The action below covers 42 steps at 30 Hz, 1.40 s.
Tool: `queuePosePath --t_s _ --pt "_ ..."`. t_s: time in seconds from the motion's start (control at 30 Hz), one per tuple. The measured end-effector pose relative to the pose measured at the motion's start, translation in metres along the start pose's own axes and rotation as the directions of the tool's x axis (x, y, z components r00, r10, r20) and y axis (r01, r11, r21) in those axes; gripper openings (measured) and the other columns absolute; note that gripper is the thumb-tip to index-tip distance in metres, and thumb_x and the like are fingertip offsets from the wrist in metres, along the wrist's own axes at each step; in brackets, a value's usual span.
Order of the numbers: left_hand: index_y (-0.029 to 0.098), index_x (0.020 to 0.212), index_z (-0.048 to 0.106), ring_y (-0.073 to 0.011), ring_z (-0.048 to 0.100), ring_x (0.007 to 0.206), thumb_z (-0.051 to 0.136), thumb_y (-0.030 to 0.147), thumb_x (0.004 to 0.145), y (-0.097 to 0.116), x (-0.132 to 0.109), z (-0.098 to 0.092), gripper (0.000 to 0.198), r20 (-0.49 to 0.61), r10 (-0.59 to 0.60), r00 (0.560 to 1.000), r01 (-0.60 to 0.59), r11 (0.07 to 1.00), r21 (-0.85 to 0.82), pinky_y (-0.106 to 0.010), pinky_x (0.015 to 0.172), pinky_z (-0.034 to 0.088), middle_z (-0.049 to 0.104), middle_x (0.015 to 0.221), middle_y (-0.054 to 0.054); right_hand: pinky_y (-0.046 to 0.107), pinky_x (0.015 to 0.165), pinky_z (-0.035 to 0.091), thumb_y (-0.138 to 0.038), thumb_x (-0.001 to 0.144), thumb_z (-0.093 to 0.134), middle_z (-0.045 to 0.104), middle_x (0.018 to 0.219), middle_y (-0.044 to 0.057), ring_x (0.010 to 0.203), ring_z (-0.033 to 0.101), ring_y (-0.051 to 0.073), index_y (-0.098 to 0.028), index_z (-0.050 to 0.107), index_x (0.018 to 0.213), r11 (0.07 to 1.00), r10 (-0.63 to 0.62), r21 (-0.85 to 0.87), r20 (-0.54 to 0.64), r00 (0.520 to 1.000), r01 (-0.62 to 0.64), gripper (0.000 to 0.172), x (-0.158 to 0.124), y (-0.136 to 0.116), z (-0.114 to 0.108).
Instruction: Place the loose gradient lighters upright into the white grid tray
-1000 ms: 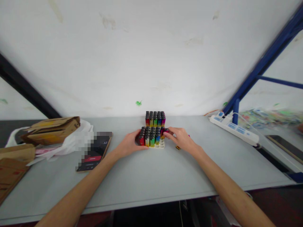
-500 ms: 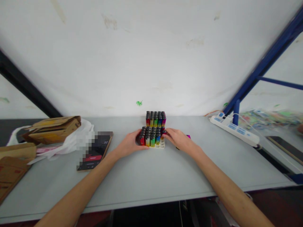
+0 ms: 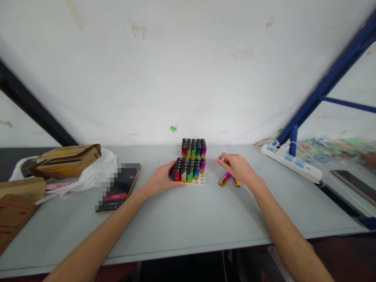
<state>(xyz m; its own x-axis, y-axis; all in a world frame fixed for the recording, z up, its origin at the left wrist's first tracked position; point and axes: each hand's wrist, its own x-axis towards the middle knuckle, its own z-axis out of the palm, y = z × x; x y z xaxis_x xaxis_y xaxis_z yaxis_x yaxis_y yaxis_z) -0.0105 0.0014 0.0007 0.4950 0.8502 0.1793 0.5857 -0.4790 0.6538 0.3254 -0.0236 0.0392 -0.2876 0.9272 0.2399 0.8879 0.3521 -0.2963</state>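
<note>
Upright lighters point(image 3: 190, 171) in rows of red, yellow, green, blue and purple stand in a white holder point(image 3: 201, 179), whose bare slots show at its front right. Against the left side of this block is my left hand point(image 3: 160, 179), thumb in front and fingers behind, gripping it. My right hand point(image 3: 235, 166) hovers to the right of the holder with bent fingers slightly apart and nothing visible in them. Beneath it, two loose purple-and-gold lighters, one at the left point(image 3: 225, 179) and one at the right point(image 3: 236, 182), lie on the table, the right one partly hidden by my hand.
Behind the holder, near the wall, stands a second block of lighters point(image 3: 194, 149). A phone point(image 3: 125, 184), cardboard box point(image 3: 69, 162) and white plastic bag point(image 3: 101, 166) lie left. On the right are a power strip point(image 3: 290, 161) and another phone point(image 3: 357, 186).
My right hand has let go of a purple lighter at the holder's right column and moved right, uncovering the loose lighters. My left hand has stayed on the block.
</note>
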Motion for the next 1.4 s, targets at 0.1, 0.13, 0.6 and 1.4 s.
queuePosePath --t_s 0.1,0.13,0.6,1.4 --pt "0.020 0.142 0.059 -0.0368 0.068 0.124 0.084 0.062 0.070 0.000 0.000 0.000 0.087 0.003 0.002 1.000 -0.002 1.000 -0.005 -0.047 0.109 0.052 0.071 0.138 -0.011 0.029 0.071 0.043 -0.046 0.106 0.051 0.074 0.075 0.006 0.073 0.068 0.022 -0.020 0.073 0.104 0.984 0.158 -0.101 0.113 0.981 -0.147 0.035 -0.005 0.018 -0.007" --pt "0.020 0.141 0.059 -0.0368 0.068 0.123 0.084 0.062 0.070 -0.001 0.000 0.000 0.086 0.003 0.004 1.000 -0.004 1.000 -0.003 -0.046 0.109 0.052 0.072 0.138 -0.011 0.030 0.072 0.043 -0.048 0.106 0.051 0.075 0.076 0.007 0.075 0.069 0.022 -0.020 0.073 0.106 0.977 0.194 -0.122 0.146 0.970 -0.177 0.035 -0.006 0.022 -0.007" --pt "0.020 0.138 0.060 -0.0354 0.070 0.119 0.084 0.059 0.072 0.002 -0.001 -0.002 0.081 0.006 0.001 1.000 -0.001 1.000 0.003 -0.044 0.104 0.054 0.074 0.133 -0.010 0.031 0.069 0.043 -0.053 0.095 0.067 0.075 0.103 0.014 0.092 0.072 0.029 -0.022 0.068 0.122 0.934 0.296 -0.259 0.182 0.938 -0.245 0.041 -0.007 -0.005 0.012" --pt "0.018 0.136 0.061 -0.0356 0.071 0.117 0.086 0.060 0.070 0.002 0.000 0.003 0.083 -0.022 0.001 1.000 -0.001 1.000 0.008 -0.046 0.104 0.055 0.074 0.132 -0.011 0.023 0.047 0.030 -0.070 0.096 0.052 0.045 0.067 -0.009 0.049 0.035 0.010 -0.026 0.046 0.095 0.490 0.085 0.865 0.079 0.993 -0.111 0.044 0.004 -0.039 0.036"
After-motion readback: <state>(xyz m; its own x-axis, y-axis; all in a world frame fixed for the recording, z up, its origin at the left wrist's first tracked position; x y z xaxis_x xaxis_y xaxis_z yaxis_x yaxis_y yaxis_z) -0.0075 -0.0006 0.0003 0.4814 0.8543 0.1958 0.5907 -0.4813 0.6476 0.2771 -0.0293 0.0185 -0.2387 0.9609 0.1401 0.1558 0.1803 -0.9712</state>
